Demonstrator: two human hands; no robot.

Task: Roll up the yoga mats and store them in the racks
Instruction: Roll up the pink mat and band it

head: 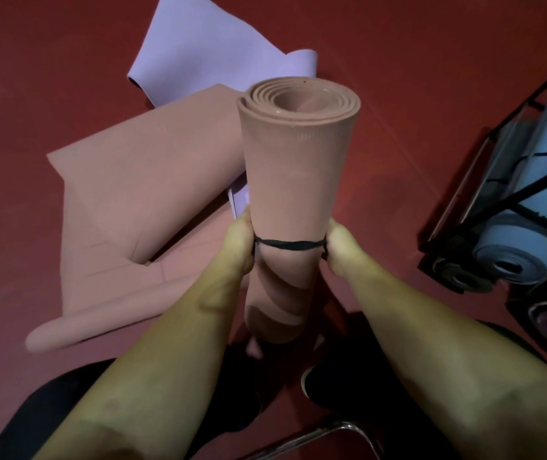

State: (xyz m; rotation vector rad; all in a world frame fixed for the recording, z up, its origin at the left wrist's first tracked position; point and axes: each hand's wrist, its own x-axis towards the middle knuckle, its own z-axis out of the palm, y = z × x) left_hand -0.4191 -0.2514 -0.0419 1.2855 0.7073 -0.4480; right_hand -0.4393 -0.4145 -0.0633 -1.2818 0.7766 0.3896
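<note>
We hold one rolled pink mat [295, 180] upright between our knees, its lower end near the floor [431, 78] by our shoes, its spiral end facing up at us. Our left hand [239, 242] and right hand [342, 242] sit on either side of the roll, each with fingers curled and pinching an end of a black band [290, 244] that runs across the front of the roll. The band looks taut, so we judge we are in the middle of tying or stretching it round the mat to keep it from unrolling.

So this mat is rolled but not yet secured, and not yet stored. The rack [498, 207] stands to our right, well apart from the roll, and already carries a blue mat [537, 207] bound with black bands, with darker rolls below it that are too dim to make out well. That part of the job looks done.

What is left, as far as we can see: a second pink mat [139, 207] lies loose and partly folded on the floor to our left, and a lilac mat [192, 51] lies unrolled behind it, one corner peeking out just beside our left hand. Neither is rolled.

We reckon we are somewhere around the middle: some mats racked, one in hand nearly ready, two still to roll, bind and carry over.
</note>
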